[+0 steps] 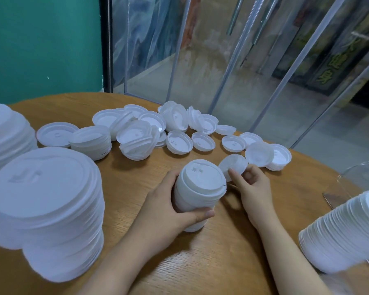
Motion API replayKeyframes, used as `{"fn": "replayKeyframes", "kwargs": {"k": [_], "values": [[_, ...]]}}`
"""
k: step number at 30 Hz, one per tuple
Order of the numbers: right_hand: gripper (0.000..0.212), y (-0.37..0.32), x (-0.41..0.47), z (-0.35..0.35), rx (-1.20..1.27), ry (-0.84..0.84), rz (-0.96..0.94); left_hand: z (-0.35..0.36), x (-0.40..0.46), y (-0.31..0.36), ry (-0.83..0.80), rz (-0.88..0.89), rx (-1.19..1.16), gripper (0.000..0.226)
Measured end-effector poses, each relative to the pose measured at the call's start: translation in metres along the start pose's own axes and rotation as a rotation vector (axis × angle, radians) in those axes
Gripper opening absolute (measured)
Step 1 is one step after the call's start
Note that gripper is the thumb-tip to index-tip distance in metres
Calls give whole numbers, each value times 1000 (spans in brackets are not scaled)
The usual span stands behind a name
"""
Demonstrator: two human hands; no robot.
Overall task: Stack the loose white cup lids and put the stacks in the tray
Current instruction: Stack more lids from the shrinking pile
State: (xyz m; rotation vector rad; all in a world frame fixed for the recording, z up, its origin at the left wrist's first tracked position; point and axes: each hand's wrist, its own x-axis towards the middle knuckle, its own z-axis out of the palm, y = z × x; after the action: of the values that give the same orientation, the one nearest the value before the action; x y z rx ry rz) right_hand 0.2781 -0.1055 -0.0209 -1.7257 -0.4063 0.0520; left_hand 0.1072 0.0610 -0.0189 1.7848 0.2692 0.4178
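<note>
From the head camera, the left hand (168, 201) wraps a short stack of lids (197, 192) near the middle of the round wooden table (211, 262), fingers curled behind it and the thumb pressed across its near side; the stack leans a little to the right with its base on the wood. Just right of that stack, the right hand (254, 188) pinches a single lid (232, 167) between thumb and curled fingers, holding it tilted, close beside the stack's top rim. Beyond the stack, toward the far edge of the table, loose lids (179, 142) lie scattered, some face up, some upside down, some nested in small leaning piles (136, 143). Left of the held stack stands a tall stack (49, 209), blurred and close to the camera, with another tall stack (6, 133) behind it at the picture's left edge. Right of the held stack, at the table's near right edge, a long stack (347, 231) lies on its side in a clear tray (360, 173), whose rim shows behind it.
</note>
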Motion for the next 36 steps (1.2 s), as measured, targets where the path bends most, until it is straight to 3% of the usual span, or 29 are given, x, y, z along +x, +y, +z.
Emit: {"fn": "replayKeyframes", "kwargs": {"k": [3,7,18,23,30,36], "values": [[36,-1,1,-7,104,-23,82,0,1,-1,-2,-10,-9,73],[64,9,8,-18,-1,-4,140,0,1,-1,-17,-11,-12,75],[67,15,10,-25,-472,-20,18,0,-2,4,-19,-3,3,74],[61,15,10,-24,-530,-25,11,-1,-2,5,-30,-6,5,73],[49,4,9,-22,-294,42,-24,0,-2,5,-27,-8,-2,71],[47,-35,-11,-16,7,-36,-187,0,-2,3,-19,-15,4,69]]}}
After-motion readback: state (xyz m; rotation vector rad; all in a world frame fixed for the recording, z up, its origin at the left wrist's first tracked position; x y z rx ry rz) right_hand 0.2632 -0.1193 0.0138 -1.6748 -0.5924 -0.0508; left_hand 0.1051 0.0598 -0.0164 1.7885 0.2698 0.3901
